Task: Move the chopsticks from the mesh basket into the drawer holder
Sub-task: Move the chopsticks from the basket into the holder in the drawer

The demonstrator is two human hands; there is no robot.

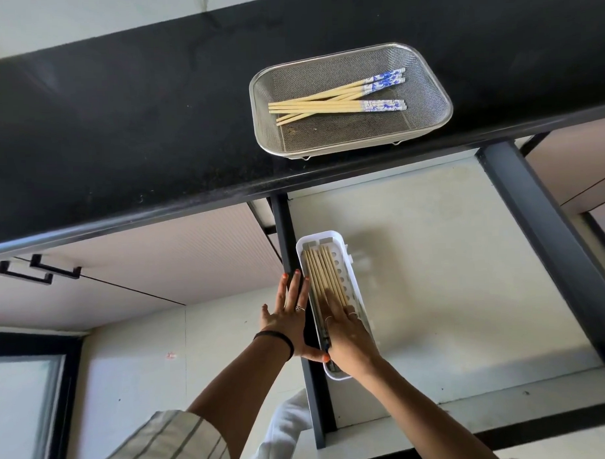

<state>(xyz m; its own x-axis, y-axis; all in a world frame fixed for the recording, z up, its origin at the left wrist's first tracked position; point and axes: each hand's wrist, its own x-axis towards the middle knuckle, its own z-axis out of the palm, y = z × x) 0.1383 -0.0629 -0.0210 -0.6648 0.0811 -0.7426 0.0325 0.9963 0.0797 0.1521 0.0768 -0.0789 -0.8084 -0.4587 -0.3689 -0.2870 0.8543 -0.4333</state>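
Down in the holder (351,272), your right hand (346,334) lies flat on the bundle; left hand (290,315), fingers straight, braces the drawer wall. Level those ends, then reach to one o'clock: remaining chopsticks (337,97) wait in the mesh basket (433,97).

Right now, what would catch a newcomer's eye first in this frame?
First the mesh basket on the black counter, holding a loose pile of blue-patterned chopsticks. Below it, in the open drawer, a white holder already carries a row of chopsticks. The right hand lies flat on that row, while the left hand presses against the drawer's dark side wall beside the holder.
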